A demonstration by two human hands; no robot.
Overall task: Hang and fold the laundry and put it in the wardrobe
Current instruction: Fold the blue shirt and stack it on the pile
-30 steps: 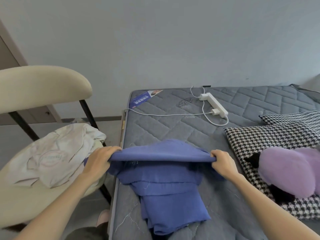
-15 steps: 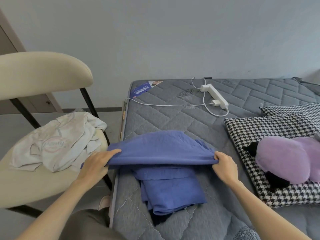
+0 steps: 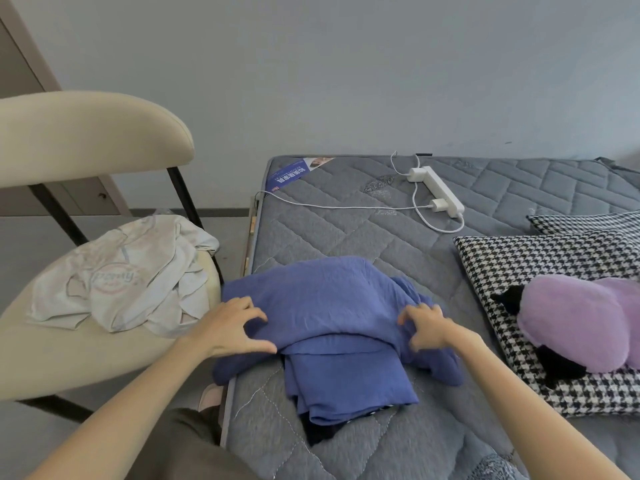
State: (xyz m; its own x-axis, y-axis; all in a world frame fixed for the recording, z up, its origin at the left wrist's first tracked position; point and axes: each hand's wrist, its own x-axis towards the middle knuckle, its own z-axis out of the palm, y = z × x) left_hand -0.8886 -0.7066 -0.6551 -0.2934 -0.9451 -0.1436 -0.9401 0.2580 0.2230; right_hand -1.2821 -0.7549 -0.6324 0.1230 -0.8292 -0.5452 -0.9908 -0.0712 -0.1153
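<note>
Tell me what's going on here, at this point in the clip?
A person is folding a blue garment on the grey mattress. The left hand lies spread on its top fold; the right hand touches it with bent fingers, grip unclear. A white garment lies crumpled on the cream chair beside it.

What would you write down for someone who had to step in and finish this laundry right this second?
Left hand: open, resting on the blue garment.
Right hand: fingers bent onto the same cloth; whether it pinches is unclear.
The blue garment lies on the mattress, its top layer doubled over the lower part, left edge hanging off the side. A white garment sits crumpled on the chair.
Done: the blue one is partly folded.
Left: finish that fold, deal with the white one, then put both away.
</note>
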